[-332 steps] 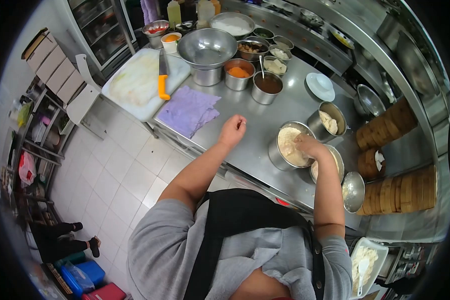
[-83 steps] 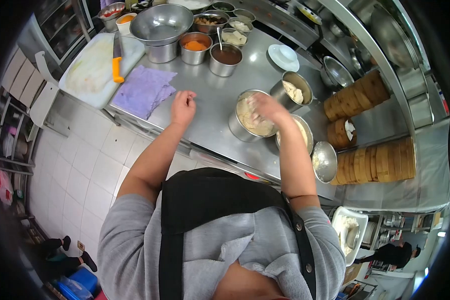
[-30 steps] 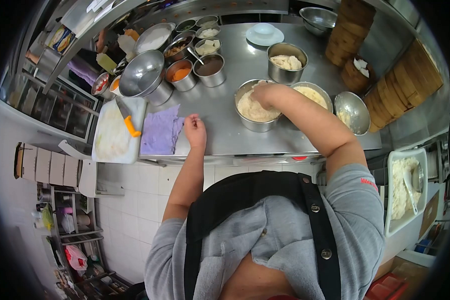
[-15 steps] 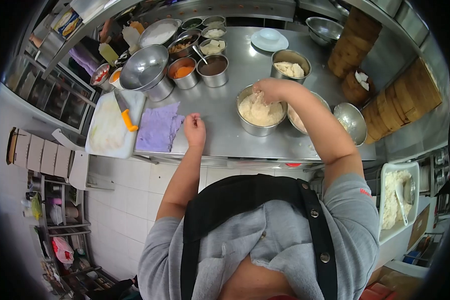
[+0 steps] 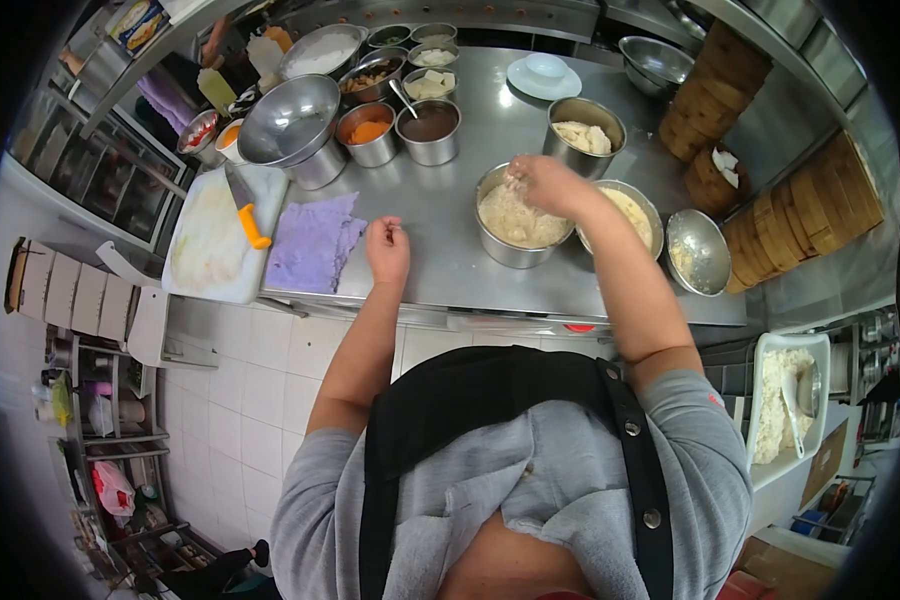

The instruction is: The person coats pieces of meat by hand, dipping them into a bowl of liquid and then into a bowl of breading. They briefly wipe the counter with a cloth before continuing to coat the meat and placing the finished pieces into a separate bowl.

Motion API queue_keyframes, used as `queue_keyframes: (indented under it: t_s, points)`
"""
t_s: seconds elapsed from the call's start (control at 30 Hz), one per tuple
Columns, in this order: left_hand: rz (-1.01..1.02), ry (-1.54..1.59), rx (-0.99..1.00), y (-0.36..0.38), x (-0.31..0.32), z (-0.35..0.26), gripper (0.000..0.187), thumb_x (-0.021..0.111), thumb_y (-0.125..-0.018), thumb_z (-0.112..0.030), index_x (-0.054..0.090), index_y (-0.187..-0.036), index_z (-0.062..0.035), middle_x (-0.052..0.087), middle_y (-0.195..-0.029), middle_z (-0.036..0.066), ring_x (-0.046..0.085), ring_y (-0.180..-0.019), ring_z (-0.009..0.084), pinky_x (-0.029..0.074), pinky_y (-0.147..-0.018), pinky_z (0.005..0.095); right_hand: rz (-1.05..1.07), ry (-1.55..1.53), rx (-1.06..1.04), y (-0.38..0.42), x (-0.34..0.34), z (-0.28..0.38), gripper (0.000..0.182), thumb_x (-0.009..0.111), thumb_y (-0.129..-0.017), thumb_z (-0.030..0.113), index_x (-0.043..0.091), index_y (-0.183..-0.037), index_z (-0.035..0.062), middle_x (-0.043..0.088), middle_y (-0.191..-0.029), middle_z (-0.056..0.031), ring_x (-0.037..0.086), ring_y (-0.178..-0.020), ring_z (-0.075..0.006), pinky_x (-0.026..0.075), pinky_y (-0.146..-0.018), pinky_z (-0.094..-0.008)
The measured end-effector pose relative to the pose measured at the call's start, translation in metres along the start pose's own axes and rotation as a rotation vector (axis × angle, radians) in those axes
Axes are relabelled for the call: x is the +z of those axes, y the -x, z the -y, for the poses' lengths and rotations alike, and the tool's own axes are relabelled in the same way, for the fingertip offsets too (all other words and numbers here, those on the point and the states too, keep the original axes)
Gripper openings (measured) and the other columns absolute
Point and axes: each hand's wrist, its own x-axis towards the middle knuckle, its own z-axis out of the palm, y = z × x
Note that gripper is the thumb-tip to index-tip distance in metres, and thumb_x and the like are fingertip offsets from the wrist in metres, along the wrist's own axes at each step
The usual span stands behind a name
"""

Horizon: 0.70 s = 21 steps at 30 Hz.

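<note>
My right hand (image 5: 545, 187) is over a metal pot of pale crumbs (image 5: 515, 222), its fingers bent together near the pot's far rim; what they hold, if anything, is hidden. My left hand (image 5: 388, 250) rests on the steel table (image 5: 435, 275) with curled fingers, just right of a purple cloth (image 5: 313, 243). Behind the crumb pot stands another pot with pale pieces (image 5: 583, 138). Partly under my right forearm is a bowl of yellowish food (image 5: 630, 222), with a tilted metal bowl (image 5: 698, 252) beside it.
An orange-handled knife (image 5: 245, 212) lies on a white cutting board (image 5: 210, 262) at the left. Metal pots, one a brown-sauce pot (image 5: 429, 124), and a large bowl (image 5: 290, 120) stand behind. Bamboo steamers (image 5: 805, 215) are at the right, above a white tub (image 5: 818, 350).
My right forearm has shifted left, showing more of the yellowish bowl, while the hand stays over the crumb pot. The view has moved slightly. My left hand has hardly moved.
</note>
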Motion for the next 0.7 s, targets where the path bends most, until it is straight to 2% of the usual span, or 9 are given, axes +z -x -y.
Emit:
queue_keyframes:
  t_s: [0.07, 0.1, 0.13, 0.27, 0.37, 0.47, 0.57, 0.6, 0.7]
  points:
    - [-0.005, -0.008, -0.004, 0.002, -0.002, -0.01, 0.012, 0.054, -0.08, -0.002, 0.059, -0.09, -0.0039, 0.055, -0.085, 0.008, 0.054, -0.071, 0.0179, 0.046, -0.066, 0.0296, 0.071, 0.303, -0.055, -0.019, 0.051, -0.036, 0.035, 0.054, -0.077, 0.007, 0.059, -0.111, 0.0048, 0.063, -0.104, -0.0186, 0.061, -0.097, -0.032, 0.048, -0.085, -0.0401]
    - [-0.008, -0.014, -0.003, 0.002, -0.003, -0.013, 0.012, 0.054, -0.08, -0.002, 0.059, -0.09, -0.0038, 0.055, -0.085, 0.008, 0.054, -0.071, 0.0179, 0.046, -0.066, 0.0295, 0.104, 0.453, -0.084, -0.02, 0.063, -0.033, 0.037, 0.054, -0.076, 0.007, 0.059, -0.112, 0.005, 0.064, -0.102, -0.0188, 0.062, -0.094, -0.0314, 0.049, -0.083, -0.0397]
    - [-0.006, -0.001, -0.003, 0.002, -0.003, -0.009, 0.012, 0.054, -0.08, -0.002, 0.059, -0.09, -0.0038, 0.055, -0.085, 0.008, 0.054, -0.071, 0.018, 0.046, -0.066, 0.0296, 0.151, 0.431, 0.002, -0.028, 0.058, -0.032, 0.042, 0.053, -0.075, 0.008, 0.058, -0.117, 0.006, 0.064, -0.104, -0.0195, 0.063, -0.095, -0.0305, 0.049, -0.083, -0.038]
    - [-0.009, -0.003, 0.004, 0.002, -0.001, 0.001, 0.012, 0.053, -0.079, -0.001, 0.058, -0.09, -0.0038, 0.056, -0.086, 0.008, 0.054, -0.072, 0.0186, 0.046, -0.067, 0.03, 0.267, -0.1, 0.23, -0.009, 0.004, 0.006, 0.055, 0.052, -0.073, 0.009, 0.053, -0.128, 0.0096, 0.06, -0.117, -0.0189, 0.057, -0.11, -0.0299, 0.043, -0.094, -0.0372]
    - [-0.005, -0.008, 0.008, 0.0, 0.0, -0.005, 0.013, 0.053, -0.079, 0.0, 0.058, -0.09, -0.0037, 0.056, -0.086, 0.009, 0.054, -0.073, 0.0191, 0.046, -0.068, 0.0303, 0.132, 0.321, -0.04, -0.034, 0.04, -0.032, 0.05, 0.05, -0.073, 0.004, 0.054, -0.123, 0.0077, 0.064, -0.099, -0.0158, 0.065, -0.085, -0.0255, 0.052, -0.073, -0.0359]
    - [-0.011, -0.023, 0.051, 0.0, -0.001, -0.004, 0.012, 0.053, -0.081, 0.001, 0.058, -0.092, -0.0021, 0.056, -0.083, 0.006, 0.054, -0.071, 0.014, 0.045, -0.066, 0.0265, 0.175, 0.384, -0.031, -0.046, 0.047, -0.051, 0.049, 0.049, -0.074, 0.004, 0.053, -0.123, 0.0065, 0.064, -0.101, -0.0158, 0.065, -0.087, -0.0258, 0.052, -0.074, -0.0363]
    - [0.008, -0.065, 0.031, 0.003, -0.003, -0.008, 0.012, 0.053, -0.082, 0.001, 0.057, -0.093, -0.0014, 0.056, -0.081, 0.004, 0.054, -0.071, 0.0117, 0.045, -0.065, 0.0251, 0.244, -0.103, 0.163, -0.03, 0.007, -0.012, 0.044, 0.049, -0.077, 0.007, 0.053, -0.12, 0.0041, 0.062, -0.105, -0.0168, 0.064, -0.09, -0.0261, 0.052, -0.076, -0.0372]
    - [0.02, -0.08, 0.017, 0.003, -0.003, -0.011, 0.012, 0.053, -0.082, 0.001, 0.057, -0.093, -0.0014, 0.056, -0.081, 0.005, 0.054, -0.072, 0.0119, 0.045, -0.066, 0.0254, 0.132, -0.163, 0.133, -0.034, 0.016, -0.022, 0.035, 0.051, -0.078, 0.01, 0.059, -0.11, -0.001, 0.067, -0.092, -0.0198, 0.065, -0.078, -0.0337, 0.05, -0.07, -0.0409]
    - [-0.014, -0.068, 0.085, 0.002, -0.001, -0.009, 0.012, 0.053, -0.083, 0.001, 0.057, -0.093, -0.0014, 0.056, -0.082, 0.005, 0.055, -0.072, 0.0117, 0.045, -0.066, 0.0256, 0.009, 0.315, 0.03, -0.069, 0.059, -0.076, 0.035, 0.049, -0.079, 0.011, 0.058, -0.11, -0.0026, 0.067, -0.092, -0.0203, 0.065, -0.078, -0.0333, 0.051, -0.067, -0.04]
